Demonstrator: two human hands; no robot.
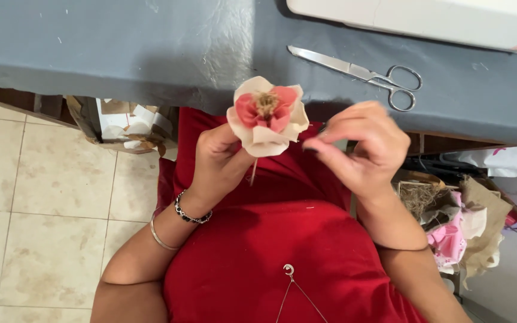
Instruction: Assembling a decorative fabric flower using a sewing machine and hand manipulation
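Observation:
My left hand (219,158) grips the base of a fabric flower (267,116) with cream outer petals, pink inner petals and a tan fibre centre. It is held upright over my red lap, just below the table's front edge. A thin thread hangs from under the flower. My right hand (363,146) hovers just right of the flower, fingertips pinched together near a petal; I cannot tell if it holds anything small. My left wrist wears a beaded bracelet and a silver bangle.
Steel scissors (363,75) lie on the grey table (121,48), above my right hand. A white machine (426,18) stands at the top right. A box of fabric scraps and fibre (456,221) sits on the floor at right, a cardboard box (127,125) under the table at left.

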